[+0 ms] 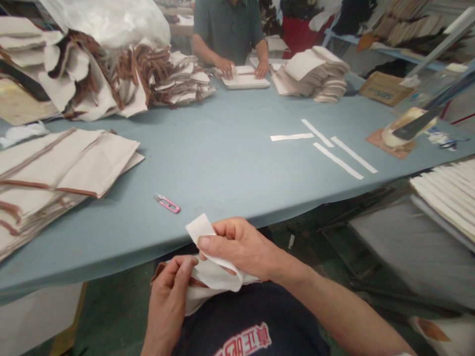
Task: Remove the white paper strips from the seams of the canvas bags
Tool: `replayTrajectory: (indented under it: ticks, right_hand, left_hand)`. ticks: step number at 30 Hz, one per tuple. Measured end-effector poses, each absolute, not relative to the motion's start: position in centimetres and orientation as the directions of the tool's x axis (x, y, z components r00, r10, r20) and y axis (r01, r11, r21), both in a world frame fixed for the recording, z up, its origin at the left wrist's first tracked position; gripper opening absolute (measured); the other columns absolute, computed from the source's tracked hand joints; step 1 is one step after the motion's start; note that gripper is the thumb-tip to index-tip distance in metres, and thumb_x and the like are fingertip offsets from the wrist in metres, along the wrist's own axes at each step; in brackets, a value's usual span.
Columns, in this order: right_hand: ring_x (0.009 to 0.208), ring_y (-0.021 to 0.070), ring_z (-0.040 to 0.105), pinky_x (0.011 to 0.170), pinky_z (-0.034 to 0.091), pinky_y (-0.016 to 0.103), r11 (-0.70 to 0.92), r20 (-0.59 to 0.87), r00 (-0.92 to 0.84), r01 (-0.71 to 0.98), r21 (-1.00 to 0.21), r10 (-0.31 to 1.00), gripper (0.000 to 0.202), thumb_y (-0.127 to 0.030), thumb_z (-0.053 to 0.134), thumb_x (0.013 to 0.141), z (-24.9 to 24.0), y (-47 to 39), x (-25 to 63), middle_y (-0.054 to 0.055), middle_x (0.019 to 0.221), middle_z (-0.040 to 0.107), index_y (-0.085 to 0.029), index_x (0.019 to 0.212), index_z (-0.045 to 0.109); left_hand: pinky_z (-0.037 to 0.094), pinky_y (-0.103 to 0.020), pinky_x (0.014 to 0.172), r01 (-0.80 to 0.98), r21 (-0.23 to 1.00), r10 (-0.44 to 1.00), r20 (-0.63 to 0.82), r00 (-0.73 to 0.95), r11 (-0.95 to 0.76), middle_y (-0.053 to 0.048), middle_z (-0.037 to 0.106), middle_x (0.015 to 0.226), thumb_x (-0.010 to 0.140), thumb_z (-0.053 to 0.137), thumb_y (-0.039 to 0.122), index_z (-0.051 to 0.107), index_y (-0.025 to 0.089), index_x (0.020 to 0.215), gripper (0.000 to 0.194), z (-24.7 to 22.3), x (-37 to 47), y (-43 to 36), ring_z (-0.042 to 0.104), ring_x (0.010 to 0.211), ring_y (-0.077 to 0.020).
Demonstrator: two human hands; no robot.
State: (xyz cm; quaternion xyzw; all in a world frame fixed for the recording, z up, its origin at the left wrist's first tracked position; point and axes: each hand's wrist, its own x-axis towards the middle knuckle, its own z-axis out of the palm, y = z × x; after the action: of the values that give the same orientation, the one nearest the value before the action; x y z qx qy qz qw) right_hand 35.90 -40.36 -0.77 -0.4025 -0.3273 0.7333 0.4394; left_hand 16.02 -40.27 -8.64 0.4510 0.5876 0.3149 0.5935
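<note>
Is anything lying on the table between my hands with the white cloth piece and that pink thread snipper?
Nothing visible. The right hand and left hand hold the white cloth piece at the table edge; bare tabletop runs to the pink snipper.

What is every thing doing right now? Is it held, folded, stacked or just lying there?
Left hand: pinching the cloth piece.
Right hand: gripping the cloth piece.
Cloth piece: held, folded over.
Pink snips: lying flat, untouched.
White strips: lying flat, apart.
Cloth stack: piled, flat.
</note>
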Motion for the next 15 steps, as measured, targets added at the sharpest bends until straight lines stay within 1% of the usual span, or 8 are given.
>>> replayTrajectory:
  ticks: [2, 5, 7, 8, 11, 13, 14, 15]
  right_hand:
    - [0.046, 0.0046, 0.037, 0.043, 0.027, 0.02, -0.444, -0.337, -0.351, -0.289, -0.848, 0.874, 0.058, -0.069, 0.085, 0.078, -1.1, -40.7, 36.5, -0.008, 0.054, 0.051, -0.017, 0.072, 0.062]
    - [0.049, 0.005, 0.041, 0.043, 0.028, 0.019, -0.486, -0.397, -0.395, -0.154, -0.86, 0.829, 0.057, -0.069, 0.085, 0.078, -1.3, -41.2, 37.2, -0.006, 0.06, 0.054, -0.015, 0.076, 0.064]
    - [0.05, 0.0054, 0.043, 0.044, 0.03, 0.019, -0.504, -0.427, -0.41, -0.097, -0.858, 0.806, 0.056, -0.068, 0.084, 0.079, -1.3, -41.3, 37.5, -0.006, 0.062, 0.055, -0.015, 0.078, 0.064]
    - [0.051, 0.0054, 0.043, 0.044, 0.03, 0.019, -0.506, -0.435, -0.417, -0.072, -0.859, 0.798, 0.053, -0.065, 0.083, 0.081, -1.3, -41.3, 37.6, -0.006, 0.062, 0.055, -0.015, 0.078, 0.064]
    - [0.051, 0.0051, 0.042, 0.045, 0.031, 0.018, -0.514, -0.458, -0.466, 0.009, -0.858, 0.757, 0.042, -0.051, 0.076, 0.091, -1.2, -40.9, 38.0, -0.006, 0.061, 0.052, -0.017, 0.073, 0.06]
    - [0.05, 0.0057, 0.044, 0.045, 0.033, 0.019, -0.522, -0.48, -0.515, 0.073, -0.85, 0.71, 0.036, -0.044, 0.072, 0.094, -1.2, -40.6, 38.4, -0.006, 0.062, 0.053, -0.017, 0.074, 0.06]
    - [0.051, 0.0066, 0.046, 0.046, 0.034, 0.019, -0.501, -0.481, -0.507, 0.108, -0.859, 0.715, 0.033, -0.042, 0.072, 0.095, -1.2, -40.5, 38.5, -0.006, 0.063, 0.056, -0.017, 0.077, 0.063]
    - [0.054, 0.0079, 0.05, 0.048, 0.037, 0.019, -0.445, -0.463, -0.446, 0.152, -0.883, 0.766, 0.028, -0.041, 0.073, 0.095, -1.1, -40.4, 38.7, -0.005, 0.066, 0.06, -0.017, 0.083, 0.066]
  left_hand:
    - [0.042, -0.023, 0.049, 0.128, 0.919, 0.914, -0.388, 0.122, 0.373, 0.0, 0.068, 0.059, 0.079, 0.079, 0.078, 0.074, 0.021, 0.083, 0.058, -6.6, 16.1, -40.0, 0.058, 0.052, -0.0176]
    - [0.047, -0.024, 0.049, 0.036, 0.914, 0.888, -0.402, 0.225, 0.405, -0.001, 0.07, 0.063, 0.07, 0.086, 0.079, 0.076, 0.02, 0.085, 0.062, -4.0, 16.8, -39.4, 0.061, 0.051, -0.0174]
    - [0.051, -0.026, 0.049, -0.004, 0.893, 0.849, -0.427, 0.31, 0.45, -0.001, 0.072, 0.065, 0.064, 0.093, 0.074, 0.078, 0.019, 0.087, 0.061, -3.1, 17.2, -39.1, 0.062, 0.05, -0.0177]
    - [0.052, -0.026, 0.049, -0.007, 0.885, 0.834, -0.436, 0.338, 0.465, -0.001, 0.071, 0.064, 0.063, 0.095, 0.07, 0.079, 0.019, 0.087, 0.058, -2.8, 17.3, -38.9, 0.062, 0.049, -0.0176]
    - [0.049, -0.023, 0.047, 0.046, 0.886, 0.81, -0.442, 0.386, 0.461, 0.0, 0.067, 0.058, 0.07, 0.093, 0.061, 0.076, 0.019, 0.08, 0.046, -2.5, 17.5, -38.7, 0.061, 0.046, -0.0159]
    - [0.046, -0.022, 0.044, 0.079, 0.889, 0.805, -0.443, 0.395, 0.451, 0.001, 0.064, 0.054, 0.073, 0.092, 0.056, 0.073, 0.019, 0.073, 0.042, -2.4, 17.7, -38.7, 0.057, 0.043, -0.0143]
    - [0.045, -0.022, 0.043, 0.079, 0.886, 0.808, -0.451, 0.379, 0.457, 0.002, 0.063, 0.052, 0.073, 0.091, 0.055, 0.071, 0.019, 0.072, 0.04, -2.3, 17.8, -38.8, 0.056, 0.041, -0.0135]
    - [0.046, -0.022, 0.043, 0.07, 0.879, 0.816, -0.465, 0.345, 0.472, 0.003, 0.063, 0.052, 0.073, 0.091, 0.053, 0.07, 0.02, 0.072, 0.039, -2.2, 18.0, -38.9, 0.055, 0.041, -0.0131]
